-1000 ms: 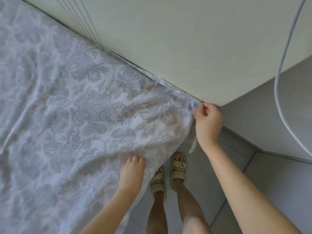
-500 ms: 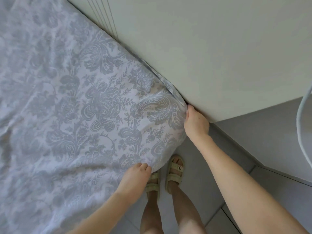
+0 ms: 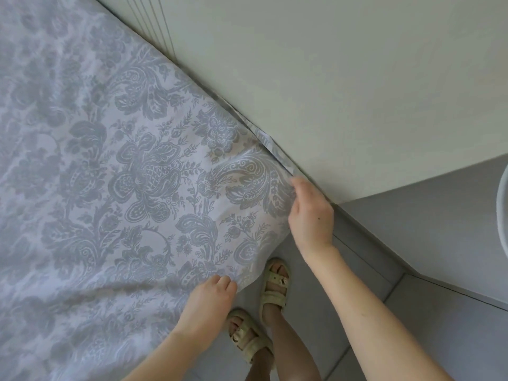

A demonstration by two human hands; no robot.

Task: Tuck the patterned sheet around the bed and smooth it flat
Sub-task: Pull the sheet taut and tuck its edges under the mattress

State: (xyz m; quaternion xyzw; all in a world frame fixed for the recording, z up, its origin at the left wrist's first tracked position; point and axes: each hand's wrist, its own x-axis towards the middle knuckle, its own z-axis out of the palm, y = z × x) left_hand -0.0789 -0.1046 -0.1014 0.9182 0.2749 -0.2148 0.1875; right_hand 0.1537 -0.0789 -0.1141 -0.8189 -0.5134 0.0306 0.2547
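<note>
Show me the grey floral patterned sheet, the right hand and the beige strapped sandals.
Grey floral patterned sheet (image 3: 143, 174): head view, printed flat top.
Right hand (image 3: 312, 215): head view, back of hand.
Beige strapped sandals (image 3: 275, 287): head view, farther sandal's straps.

Pale wall (image 3: 343, 78) crosses diagonally from top centre to right; patterned sheet (image 3: 123, 174) lies tight against it. Corner there taken by right hand (image 3: 310, 215). Grey floor (image 3: 417, 284) at lower right open. Lower centre: sandalled feet (image 3: 275, 283) just beside sheet's edge, near left hand (image 3: 209, 301).
</note>
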